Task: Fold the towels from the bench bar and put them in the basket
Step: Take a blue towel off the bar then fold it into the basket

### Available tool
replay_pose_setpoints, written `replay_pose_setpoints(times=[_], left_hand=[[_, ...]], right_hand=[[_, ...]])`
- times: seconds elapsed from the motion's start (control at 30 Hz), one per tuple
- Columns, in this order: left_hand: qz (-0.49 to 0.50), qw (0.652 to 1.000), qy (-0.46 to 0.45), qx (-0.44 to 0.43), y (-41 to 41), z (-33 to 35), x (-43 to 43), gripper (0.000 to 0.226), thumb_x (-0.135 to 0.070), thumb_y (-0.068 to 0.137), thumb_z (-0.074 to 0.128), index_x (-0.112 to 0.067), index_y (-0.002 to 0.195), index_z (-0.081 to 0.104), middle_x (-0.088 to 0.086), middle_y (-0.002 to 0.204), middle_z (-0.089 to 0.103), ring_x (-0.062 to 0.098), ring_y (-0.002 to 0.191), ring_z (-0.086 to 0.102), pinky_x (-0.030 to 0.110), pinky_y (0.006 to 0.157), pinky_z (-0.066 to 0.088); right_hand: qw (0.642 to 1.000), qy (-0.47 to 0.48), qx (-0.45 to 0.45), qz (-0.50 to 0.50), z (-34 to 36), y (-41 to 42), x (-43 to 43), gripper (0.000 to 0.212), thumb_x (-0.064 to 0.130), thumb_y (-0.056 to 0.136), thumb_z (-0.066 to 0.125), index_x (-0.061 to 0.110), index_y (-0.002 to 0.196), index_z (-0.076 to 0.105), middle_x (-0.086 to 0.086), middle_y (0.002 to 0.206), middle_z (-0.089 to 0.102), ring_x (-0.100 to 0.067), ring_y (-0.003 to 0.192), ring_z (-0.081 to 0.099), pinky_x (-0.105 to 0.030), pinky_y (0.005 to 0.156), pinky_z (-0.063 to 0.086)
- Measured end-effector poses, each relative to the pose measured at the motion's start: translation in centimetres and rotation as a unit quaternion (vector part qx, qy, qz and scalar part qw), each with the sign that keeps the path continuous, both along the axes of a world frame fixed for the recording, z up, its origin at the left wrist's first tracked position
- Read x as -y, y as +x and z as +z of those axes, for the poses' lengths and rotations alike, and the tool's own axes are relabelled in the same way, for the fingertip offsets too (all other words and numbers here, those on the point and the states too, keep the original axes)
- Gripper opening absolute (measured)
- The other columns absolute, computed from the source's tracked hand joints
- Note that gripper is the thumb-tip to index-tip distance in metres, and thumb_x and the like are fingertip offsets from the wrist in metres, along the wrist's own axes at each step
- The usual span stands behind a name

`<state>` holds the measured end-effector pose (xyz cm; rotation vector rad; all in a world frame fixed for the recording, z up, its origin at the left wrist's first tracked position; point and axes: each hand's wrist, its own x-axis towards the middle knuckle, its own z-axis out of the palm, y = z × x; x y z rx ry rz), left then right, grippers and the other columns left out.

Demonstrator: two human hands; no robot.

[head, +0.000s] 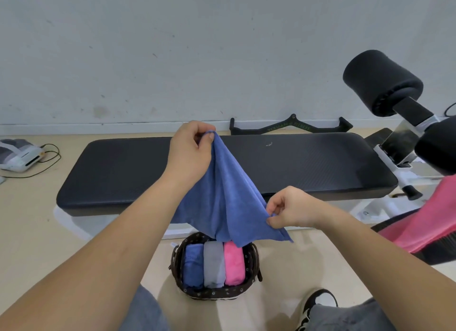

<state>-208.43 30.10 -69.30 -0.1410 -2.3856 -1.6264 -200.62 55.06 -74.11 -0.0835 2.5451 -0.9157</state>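
The blue towel point(222, 195) hangs in the air in front of the bench pad point(308, 165), stretched on a slant between 2 hands, with its loose lower part drooping over the basket point(217, 295). The left hand point(190, 153) pinches 1 corner between thumb and fingers at the high end. The right hand point(293, 207), lower and nearer the person, has thumb and fingertips closed on the towel's edge close to another corner, and a small tip of cloth pokes out beyond the grip.

The basket sits on the floor between the person's legs and holds 3 folded towels side by side: a folded blue towel point(193, 266), a grey towel point(214, 264) and a folded pink towel point(234, 262).

This looks like the opening-out step, before the first fold of a 4th towel. The next move probably calls for levelling the 2 held corners so the cloth hangs square, then either laying it flat on the pad or bringing corner to corner.

At the right edge a pink towel point(429, 219) is draped over part of the bench frame and appears to be waiting its turn. A black foam roller point(380, 81) stands above it
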Motion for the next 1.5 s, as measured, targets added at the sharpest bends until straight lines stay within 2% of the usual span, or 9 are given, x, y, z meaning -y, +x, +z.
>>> replay_pose_setpoints(times=[0.2, 0.37, 0.5, 0.7, 0.9, 1.0, 1.1, 1.27, 1.5], left_hand=[[-0.002, 1.000, 0.021, -0.004, 0.1, 0.4, -0.4, 0.017, -0.017, 0.102, 0.056, -0.024, 0.110, 0.069, -0.017, 0.103, 0.068, -0.014, 0.086, 0.061, 0.002, 0.073, 0.046], [0.017, 0.999, 0.032, -0.006, -0.2, 0.4, 0.3, 0.016, -0.016, 0.103, 0.056, -0.024, 0.110, 0.069, -0.018, 0.099, 0.068, -0.017, 0.080, 0.060, 0.002, 0.071, 0.045], [0.040, 0.998, 0.042, 0.001, -0.6, 0.3, 0.8, 0.016, -0.017, 0.103, 0.056, -0.022, 0.111, 0.069, -0.018, 0.099, 0.068, -0.017, 0.080, 0.060, 0.002, 0.071, 0.046], [0.035, 0.999, 0.037, -0.002, -0.5, 0.2, 0.3, 0.017, -0.016, 0.102, 0.056, -0.020, 0.111, 0.069, -0.018, 0.101, 0.068, -0.018, 0.081, 0.060, 0.001, 0.071, 0.045], [0.033, 0.999, 0.027, -0.016, -0.6, 0.3, 0.3, 0.017, -0.016, 0.102, 0.056, -0.022, 0.111, 0.069, -0.019, 0.103, 0.067, -0.018, 0.083, 0.059, 0.001, 0.073, 0.045], [0.038, 0.999, 0.020, -0.018, -0.7, 0.3, 0.6, 0.018, -0.016, 0.102, 0.056, -0.022, 0.112, 0.068, -0.018, 0.105, 0.067, -0.017, 0.085, 0.060, 0.001, 0.075, 0.045], [0.049, 0.999, 0.020, -0.013, -0.8, 0.4, 1.1, 0.017, -0.017, 0.102, 0.056, -0.023, 0.112, 0.068, -0.019, 0.105, 0.067, -0.017, 0.085, 0.060, 0.000, 0.074, 0.045], [0.049, 0.998, 0.017, 0.037, -0.6, 0.1, 1.5, 0.014, -0.020, 0.102, 0.057, -0.027, 0.107, 0.067, -0.021, 0.102, 0.066, -0.005, 0.093, 0.061, 0.009, 0.070, 0.044], [-0.038, 0.993, 0.002, 0.113, 0.8, -0.3, 2.8, 0.009, -0.021, 0.097, 0.069, -0.026, 0.099, 0.076, -0.008, 0.105, 0.076, 0.014, 0.102, 0.069, 0.034, 0.091, 0.057]], right_hand=[[0.999, 0.033, 0.002, -0.016, -1.4, 0.2, 0.7, 0.023, 0.019, 0.073, 0.060, 0.000, 0.062, 0.053, -0.007, 0.059, 0.038, -0.017, 0.056, 0.029, -0.029, 0.050, 0.027], [0.992, -0.074, 0.022, -0.100, -2.1, 0.4, 0.9, 0.024, 0.012, 0.077, 0.060, 0.005, 0.058, 0.047, -0.008, 0.066, 0.037, -0.019, 0.065, 0.031, -0.032, 0.056, 0.027], [0.979, -0.164, 0.027, -0.120, -2.0, 0.7, 0.9, 0.025, 0.002, 0.079, 0.059, 0.007, 0.055, 0.058, -0.006, 0.062, 0.053, -0.017, 0.060, 0.049, -0.030, 0.063, 0.048], [0.986, -0.122, 0.023, -0.115, -2.8, 0.7, 0.2, 0.014, 0.011, 0.075, 0.068, -0.002, 0.073, 0.073, -0.018, 0.074, 0.068, -0.013, 0.067, 0.056, -0.030, 0.066, 0.048], [0.988, -0.096, 0.037, -0.114, -3.2, 0.8, 0.8, 0.006, 0.011, 0.074, 0.074, 0.010, 0.072, 0.080, -0.002, 0.070, 0.067, -0.011, 0.065, 0.053, -0.027, 0.062, 0.046], [0.987, -0.089, 0.027, -0.131, -2.8, 0.8, 0.3, 0.005, 0.009, 0.074, 0.077, 0.010, 0.072, 0.080, 0.004, 0.069, 0.071, -0.003, 0.063, 0.060, -0.021, 0.061, 0.048], [0.980, -0.109, -0.001, -0.166, -1.8, 0.6, -1.4, 0.004, 0.004, 0.073, 0.073, 0.005, 0.073, 0.076, 0.000, 0.067, 0.069, -0.008, 0.062, 0.058, -0.024, 0.062, 0.047], [0.909, -0.243, -0.083, -0.329, -0.2, 0.1, -4.9, 0.010, 0.000, 0.079, 0.063, 0.004, 0.071, 0.066, -0.003, 0.065, 0.058, -0.020, 0.066, 0.051, -0.029, 0.060, 0.050], [0.823, -0.300, -0.134, -0.463, 0.6, 0.4, -7.6, 0.013, 0.002, 0.080, 0.069, 0.004, 0.089, 0.077, -0.015, 0.092, 0.073, -0.030, 0.089, 0.068, -0.043, 0.083, 0.061]])
